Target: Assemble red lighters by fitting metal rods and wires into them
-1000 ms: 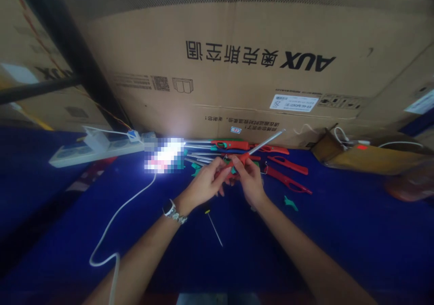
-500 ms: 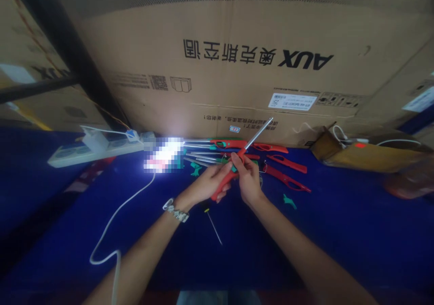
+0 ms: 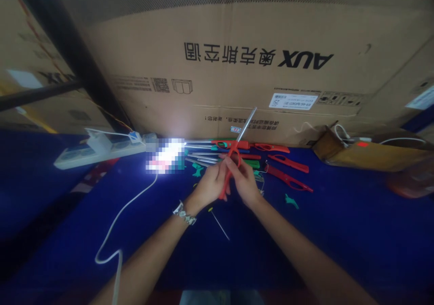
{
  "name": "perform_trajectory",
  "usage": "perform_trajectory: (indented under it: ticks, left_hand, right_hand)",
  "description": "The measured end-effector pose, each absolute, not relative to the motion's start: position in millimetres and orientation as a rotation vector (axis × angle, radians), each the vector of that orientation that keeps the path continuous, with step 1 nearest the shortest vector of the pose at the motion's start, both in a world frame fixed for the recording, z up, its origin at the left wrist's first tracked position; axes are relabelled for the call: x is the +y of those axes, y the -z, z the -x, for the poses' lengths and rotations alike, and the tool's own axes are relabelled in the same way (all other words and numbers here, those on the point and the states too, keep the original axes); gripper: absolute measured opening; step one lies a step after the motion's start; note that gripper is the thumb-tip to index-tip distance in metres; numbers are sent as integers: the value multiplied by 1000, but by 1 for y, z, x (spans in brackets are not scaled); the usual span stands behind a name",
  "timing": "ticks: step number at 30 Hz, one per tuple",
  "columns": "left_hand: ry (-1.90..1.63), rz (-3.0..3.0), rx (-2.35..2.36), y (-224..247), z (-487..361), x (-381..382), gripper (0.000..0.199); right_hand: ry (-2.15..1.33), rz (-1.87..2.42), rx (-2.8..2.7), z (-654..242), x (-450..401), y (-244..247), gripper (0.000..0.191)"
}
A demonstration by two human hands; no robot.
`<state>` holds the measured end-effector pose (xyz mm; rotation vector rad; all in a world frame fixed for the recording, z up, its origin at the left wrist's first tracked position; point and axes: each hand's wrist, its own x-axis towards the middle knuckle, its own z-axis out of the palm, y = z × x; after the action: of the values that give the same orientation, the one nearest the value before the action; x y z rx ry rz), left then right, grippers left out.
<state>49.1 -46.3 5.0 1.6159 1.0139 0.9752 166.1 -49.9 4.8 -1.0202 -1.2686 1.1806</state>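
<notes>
Both hands hold one red lighter with a long metal tube, tilted up and to the right over the blue table. My left hand wraps round its lower handle. Against the handle's right side, my right hand presses with its thumb and fingers. Behind the hands lie more red lighters and metal tubes. Red handle shells rest to the right, and a small green piece lies nearer. A thin screwdriver with a yellow end lies in front of my left hand.
A large cardboard box stands at the back. At the left are a white power strip and a glaring lamp with a white cable. An open carton with cables sits at the right.
The lighter has turned in my hands: its tube stands steeper, its tip has moved left, and the handle's loop now shows. My left hand has shifted slightly right.
</notes>
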Motion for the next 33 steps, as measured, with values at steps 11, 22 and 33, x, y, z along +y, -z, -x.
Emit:
perform_trajectory:
  ticks: [11,22,33]
  left_hand:
    - [-1009,-1990,1555,-17,-40,-45,57]
    - [-1499,-549,703,-23,-62,-37,38]
    - [-1715,-195,578,-40,-24,-26,51]
  right_hand:
    - [-617,1072,-1421,-164,-48,-4,26]
    - [-287,1596,-2237,-154,-61,-6,46]
    - [-484,1520,-2186,-173,-71,-6,52]
